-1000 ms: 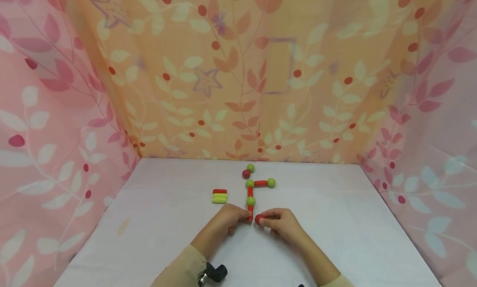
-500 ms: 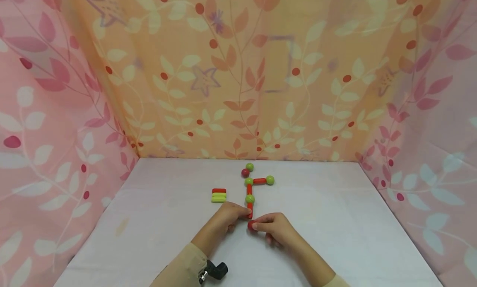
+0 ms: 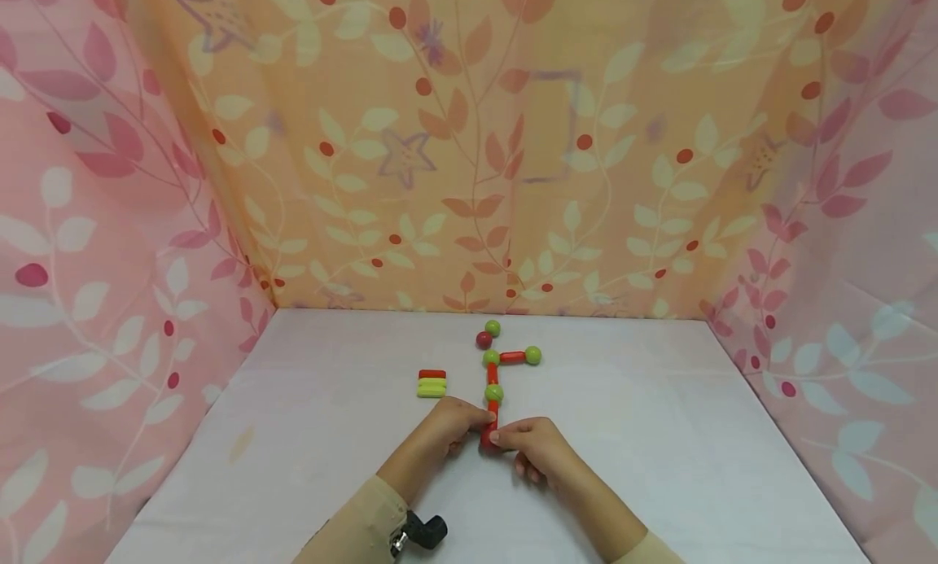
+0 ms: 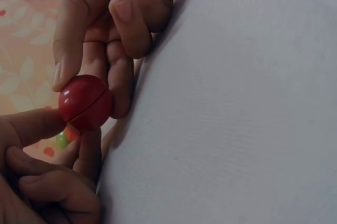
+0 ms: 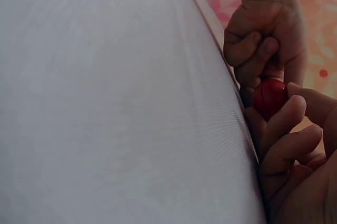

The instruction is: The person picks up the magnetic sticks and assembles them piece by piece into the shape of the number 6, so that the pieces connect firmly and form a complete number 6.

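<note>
My left hand (image 3: 453, 424) pinches the near red rod (image 3: 493, 409) between thumb and fingers. That rod runs up to a green ball (image 3: 494, 393), in line with another red rod (image 3: 493, 374) and a green ball (image 3: 491, 358). From there a third red rod (image 3: 513, 357) reaches right to a green ball (image 3: 533, 355). With thumb and fingers my right hand (image 3: 538, 448) holds a red ball (image 4: 86, 103) at the near end of the rod. In the right wrist view the left hand (image 5: 266, 39) is just beyond the ball. The rod is mostly hidden in both wrist views.
Left of the chain lie a red rod (image 3: 432, 374) and two yellow-green rods (image 3: 431, 386) side by side. Behind it sit a loose red ball (image 3: 484, 340) and a green ball (image 3: 493, 328). Patterned cloth walls (image 3: 469, 222) border the white table (image 3: 308, 434).
My right hand has brought the red ball left, from beside the rod round to its near end. My left hand has kept its grip on the rod.
</note>
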{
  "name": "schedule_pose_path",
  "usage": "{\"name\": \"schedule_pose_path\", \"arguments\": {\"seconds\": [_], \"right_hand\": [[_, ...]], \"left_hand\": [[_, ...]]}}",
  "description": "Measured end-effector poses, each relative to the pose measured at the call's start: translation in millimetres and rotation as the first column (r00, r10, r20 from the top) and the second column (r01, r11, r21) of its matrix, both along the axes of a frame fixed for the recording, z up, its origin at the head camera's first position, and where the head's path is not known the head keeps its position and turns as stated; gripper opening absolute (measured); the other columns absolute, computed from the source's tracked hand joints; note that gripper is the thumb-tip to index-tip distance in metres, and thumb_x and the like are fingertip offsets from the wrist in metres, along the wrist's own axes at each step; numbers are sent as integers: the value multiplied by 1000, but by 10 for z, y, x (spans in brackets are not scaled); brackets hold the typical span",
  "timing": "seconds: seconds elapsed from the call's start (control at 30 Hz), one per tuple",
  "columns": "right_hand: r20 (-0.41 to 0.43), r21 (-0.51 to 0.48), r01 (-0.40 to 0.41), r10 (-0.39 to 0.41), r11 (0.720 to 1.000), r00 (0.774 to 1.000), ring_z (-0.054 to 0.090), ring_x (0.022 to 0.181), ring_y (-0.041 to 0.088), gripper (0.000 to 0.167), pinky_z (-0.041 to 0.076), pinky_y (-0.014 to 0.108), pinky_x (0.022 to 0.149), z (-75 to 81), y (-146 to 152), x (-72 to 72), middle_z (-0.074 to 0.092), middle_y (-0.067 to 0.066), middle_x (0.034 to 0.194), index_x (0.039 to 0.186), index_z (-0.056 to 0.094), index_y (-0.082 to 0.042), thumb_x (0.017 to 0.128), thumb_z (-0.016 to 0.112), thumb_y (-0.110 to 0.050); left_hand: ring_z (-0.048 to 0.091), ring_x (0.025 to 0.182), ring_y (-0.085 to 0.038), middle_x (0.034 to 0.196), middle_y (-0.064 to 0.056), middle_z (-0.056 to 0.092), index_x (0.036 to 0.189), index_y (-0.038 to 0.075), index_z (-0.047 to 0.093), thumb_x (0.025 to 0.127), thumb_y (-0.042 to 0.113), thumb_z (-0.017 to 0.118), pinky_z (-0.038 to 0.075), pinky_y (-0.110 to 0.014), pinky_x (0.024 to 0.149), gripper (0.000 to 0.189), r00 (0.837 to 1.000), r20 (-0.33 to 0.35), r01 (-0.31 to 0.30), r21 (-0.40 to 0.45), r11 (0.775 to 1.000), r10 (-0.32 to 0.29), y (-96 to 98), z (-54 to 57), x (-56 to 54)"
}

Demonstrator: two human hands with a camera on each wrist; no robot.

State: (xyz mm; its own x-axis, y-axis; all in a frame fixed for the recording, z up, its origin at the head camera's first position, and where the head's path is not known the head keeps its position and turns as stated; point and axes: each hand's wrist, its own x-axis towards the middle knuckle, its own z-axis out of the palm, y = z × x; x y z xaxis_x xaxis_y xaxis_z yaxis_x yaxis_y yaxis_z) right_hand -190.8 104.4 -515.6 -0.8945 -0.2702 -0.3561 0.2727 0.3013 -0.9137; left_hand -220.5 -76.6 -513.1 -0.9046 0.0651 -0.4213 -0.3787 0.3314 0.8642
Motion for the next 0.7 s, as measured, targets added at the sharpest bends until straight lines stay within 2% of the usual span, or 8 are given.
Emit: {"name": "schedule_pose_path", "arguments": {"seconds": [0.1,0.17,0.33,0.37,0.43,0.53,0.7], "right_hand": [[5,-12,-2,2,1000,1000,39,34,9,37,29,22,31,0,5,4,63,8,73,92,73,-14,70,74,-44],[7,-22,-3,3,1000,1000,40,34,9,38,29,21,31,4,6,9,64,9,73,93,72,-14,71,74,-44],[20,-32,-3,4,999,1000,39,34,10,38,29,21,31,18,11,14,63,8,68,94,72,-14,71,73,-44],[24,-33,-4,4,999,1000,39,34,10,38,29,21,31,20,12,15,62,8,67,94,72,-14,71,73,-44],[31,-37,-5,6,999,1000,39,34,11,38,30,21,32,24,15,15,63,9,68,94,72,-15,71,73,-45],[42,-48,-6,8,999,999,41,35,11,39,31,21,32,23,18,15,66,10,75,95,71,-15,71,73,-45],[48,-51,-6,8,999,999,43,36,11,40,32,20,33,7,29,11,68,11,84,97,71,-15,71,73,-46]], "left_hand": [[25,38,-13,51,2,37,73,12,72,69,38,77,19,-24,36,26,1000,-4,7,-10,1000,-7,-9,16,10],[30,42,-14,55,1,45,74,13,72,71,38,76,22,-24,38,25,1000,-11,21,-16,1000,-21,-31,42,23],[51,70,-18,81,0,65,83,16,71,78,38,70,38,-27,53,23,990,-101,95,-53,994,-100,-170,120,56],[53,78,-19,86,1,66,87,17,71,79,38,68,42,-29,59,23,985,-125,108,-63,992,-116,-209,134,57],[55,84,-20,89,3,66,91,18,70,81,40,66,46,-31,66,24,973,-185,120,-93,988,-136,-299,163,53],[56,88,-18,92,6,64,97,19,69,83,39,65,48,-33,73,24,956,-262,103,-125,987,-133,-443,221,38],[56,87,-15,92,8,63,96,21,69,80,36,68,47,-31,70,22,914,-384,42,-221,974,-127,-679,300,-1]]}}
